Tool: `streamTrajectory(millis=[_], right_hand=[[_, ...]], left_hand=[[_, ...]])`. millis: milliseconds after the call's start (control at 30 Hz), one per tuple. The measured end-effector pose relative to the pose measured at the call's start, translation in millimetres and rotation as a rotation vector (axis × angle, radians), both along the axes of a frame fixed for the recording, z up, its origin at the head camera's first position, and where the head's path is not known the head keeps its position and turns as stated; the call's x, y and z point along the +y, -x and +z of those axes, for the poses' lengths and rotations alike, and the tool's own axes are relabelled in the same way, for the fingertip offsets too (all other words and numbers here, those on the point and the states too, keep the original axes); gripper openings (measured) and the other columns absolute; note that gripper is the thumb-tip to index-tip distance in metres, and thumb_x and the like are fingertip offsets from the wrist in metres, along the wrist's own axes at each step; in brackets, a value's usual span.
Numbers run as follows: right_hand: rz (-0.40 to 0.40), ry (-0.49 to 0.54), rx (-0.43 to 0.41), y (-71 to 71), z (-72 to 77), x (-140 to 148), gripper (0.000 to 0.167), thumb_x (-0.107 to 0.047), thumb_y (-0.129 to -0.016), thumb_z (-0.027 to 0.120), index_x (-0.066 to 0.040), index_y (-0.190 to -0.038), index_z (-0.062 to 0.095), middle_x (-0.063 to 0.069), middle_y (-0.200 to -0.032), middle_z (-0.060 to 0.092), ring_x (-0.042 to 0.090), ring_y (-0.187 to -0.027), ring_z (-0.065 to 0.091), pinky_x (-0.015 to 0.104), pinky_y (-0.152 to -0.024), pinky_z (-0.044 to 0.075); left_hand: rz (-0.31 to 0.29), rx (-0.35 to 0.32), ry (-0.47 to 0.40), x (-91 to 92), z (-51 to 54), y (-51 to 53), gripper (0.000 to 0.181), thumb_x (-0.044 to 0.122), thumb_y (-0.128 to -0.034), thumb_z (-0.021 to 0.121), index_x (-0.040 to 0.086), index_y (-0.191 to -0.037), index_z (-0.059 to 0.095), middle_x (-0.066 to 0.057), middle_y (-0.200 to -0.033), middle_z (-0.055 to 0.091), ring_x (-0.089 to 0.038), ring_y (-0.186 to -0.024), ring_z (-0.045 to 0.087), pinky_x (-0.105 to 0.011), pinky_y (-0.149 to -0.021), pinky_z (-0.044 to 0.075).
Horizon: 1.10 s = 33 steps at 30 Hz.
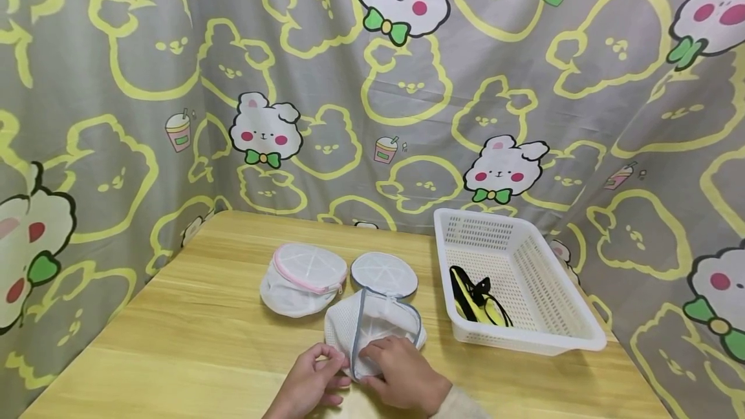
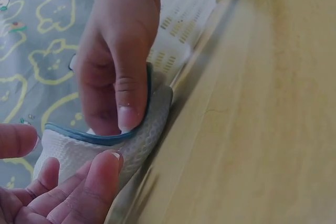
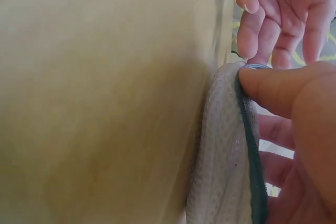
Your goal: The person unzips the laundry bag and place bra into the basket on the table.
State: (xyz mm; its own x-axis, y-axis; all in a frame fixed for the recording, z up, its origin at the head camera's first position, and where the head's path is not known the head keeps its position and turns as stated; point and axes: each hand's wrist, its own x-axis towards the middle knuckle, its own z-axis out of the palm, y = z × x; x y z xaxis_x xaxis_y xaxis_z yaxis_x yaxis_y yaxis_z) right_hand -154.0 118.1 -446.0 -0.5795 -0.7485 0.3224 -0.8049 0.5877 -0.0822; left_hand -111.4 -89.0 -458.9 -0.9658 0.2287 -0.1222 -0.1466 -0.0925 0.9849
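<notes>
A white mesh laundry bag (image 1: 337, 328) with a blue-grey zip edge stands unzipped at the table's front, its round lid (image 1: 384, 274) folded back. My right hand (image 1: 401, 370) reaches into the mouth; in the right wrist view its thumb (image 3: 278, 87) lies on the zip edge, with the other fingers behind that edge, gripping the rim. My left hand (image 1: 311, 377) is at the bag's near left side. Its fingers (image 2: 100, 182) are loosely extended, close to the mesh wall; whether they touch it is unclear.
A second white mesh bag (image 1: 299, 302) with a pink zip sits behind and left. On the right stands a white plastic basket (image 1: 547, 335) holding a black-and-yellow item (image 1: 477, 306). A patterned curtain (image 1: 326, 83) surrounds the wooden table (image 1: 174, 341).
</notes>
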Motion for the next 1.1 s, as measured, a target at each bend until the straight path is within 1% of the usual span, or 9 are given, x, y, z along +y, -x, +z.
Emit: streamTrajectory(millis=[67, 200, 400, 500, 600, 667, 900, 1000, 1100], right_hand=[[0.003, 0.005, -0.018, 2.6, -0.1, 1.9, 0.025, -0.033, -0.085, 0.072, -0.016, -0.103, 0.069, -0.006, -0.095, 0.067, 0.012, -0.089, 0.062, 0.029, -0.078, 0.051], [-0.005, 0.012, -0.031, 8.4, 1.7, 6.1, 0.026, -0.032, -0.084, 0.074, -0.014, -0.102, 0.069, -0.006, -0.092, 0.068, 0.011, -0.087, 0.063, 0.03, -0.076, 0.051], [-0.072, -0.027, -0.055, 19.3, 6.5, 14.6, 0.029, -0.034, -0.084, 0.074, -0.014, -0.105, 0.069, -0.003, -0.099, 0.07, 0.018, -0.093, 0.064, 0.039, -0.082, 0.051], [-0.122, -0.043, -0.03, 23.3, 10.5, 18.2, 0.03, -0.032, -0.082, 0.076, -0.013, -0.104, 0.07, -0.001, -0.099, 0.07, 0.021, -0.092, 0.064, 0.041, -0.081, 0.05], [-0.163, -0.044, 0.004, 26.9, 12.9, 20.4, 0.029, -0.029, -0.079, 0.079, -0.012, -0.1, 0.069, 0.001, -0.097, 0.07, 0.022, -0.09, 0.064, 0.041, -0.078, 0.051], [-0.179, -0.038, 0.009, 28.7, 14.3, 21.3, 0.029, -0.028, -0.078, 0.08, -0.011, -0.099, 0.069, 0.001, -0.096, 0.071, 0.022, -0.089, 0.065, 0.04, -0.076, 0.051], [-0.18, 0.0, -0.049, 30.9, 20.0, 19.5, 0.029, -0.026, -0.081, 0.078, -0.01, -0.103, 0.069, 0.002, -0.096, 0.069, 0.022, -0.09, 0.064, 0.041, -0.079, 0.051], [-0.167, 0.034, -0.033, 31.9, 24.0, 17.1, 0.028, -0.024, -0.081, 0.078, -0.009, -0.103, 0.068, 0.001, -0.096, 0.067, 0.021, -0.09, 0.063, 0.04, -0.08, 0.051], [-0.161, 0.057, 0.013, 33.7, 28.5, 13.6, 0.026, -0.022, -0.081, 0.077, -0.009, -0.102, 0.067, 0.001, -0.097, 0.067, 0.022, -0.091, 0.063, 0.04, -0.078, 0.052]], left_hand=[[-0.004, 0.002, 0.002, -1.0, -0.3, 0.1, 0.021, 0.016, -0.0983, 0.056, -0.003, -0.104, 0.051, -0.013, -0.107, 0.067, -0.023, -0.084, 0.067, -0.039, -0.064, 0.059], [-0.006, -0.001, 0.009, -2.5, -0.7, 0.7, 0.021, 0.017, -0.0988, 0.056, -0.003, -0.105, 0.05, -0.017, -0.11, 0.067, -0.024, -0.085, 0.067, -0.04, -0.065, 0.059], [-0.01, -0.002, 0.024, -5.0, -1.8, 1.8, 0.021, 0.018, -0.0997, 0.054, -0.002, -0.106, 0.05, -0.022, -0.114, 0.064, -0.028, -0.09, 0.068, -0.042, -0.067, 0.059], [-0.01, -0.003, 0.035, -5.9, -2.2, 2.0, 0.021, 0.018, -0.0998, 0.054, -0.002, -0.106, 0.05, -0.022, -0.114, 0.064, -0.029, -0.09, 0.068, -0.042, -0.067, 0.059], [-0.01, 0.002, 0.035, -6.1, -1.5, 1.3, 0.022, 0.018, -0.0998, 0.054, -0.002, -0.107, 0.05, -0.023, -0.114, 0.064, -0.029, -0.09, 0.068, -0.042, -0.068, 0.059], [-0.009, 0.004, 0.032, -5.7, -0.8, 0.9, 0.023, 0.019, -0.0997, 0.055, -0.003, -0.106, 0.05, -0.023, -0.114, 0.064, -0.028, -0.089, 0.068, -0.042, -0.067, 0.059], [-0.009, -0.004, 0.019, -5.6, 1.4, -0.8, 0.024, 0.02, -0.0992, 0.056, -0.003, -0.106, 0.05, -0.023, -0.114, 0.064, -0.026, -0.087, 0.068, -0.041, -0.067, 0.059], [-0.008, -0.003, 0.017, -5.8, 1.5, -0.6, 0.024, 0.02, -0.0991, 0.056, -0.003, -0.106, 0.05, -0.023, -0.113, 0.064, -0.026, -0.087, 0.068, -0.041, -0.067, 0.059], [-0.007, -0.004, 0.017, -6.7, 1.0, 0.1, 0.025, 0.02, -0.0992, 0.056, -0.003, -0.106, 0.05, -0.022, -0.113, 0.064, -0.026, -0.087, 0.068, -0.042, -0.067, 0.059]])
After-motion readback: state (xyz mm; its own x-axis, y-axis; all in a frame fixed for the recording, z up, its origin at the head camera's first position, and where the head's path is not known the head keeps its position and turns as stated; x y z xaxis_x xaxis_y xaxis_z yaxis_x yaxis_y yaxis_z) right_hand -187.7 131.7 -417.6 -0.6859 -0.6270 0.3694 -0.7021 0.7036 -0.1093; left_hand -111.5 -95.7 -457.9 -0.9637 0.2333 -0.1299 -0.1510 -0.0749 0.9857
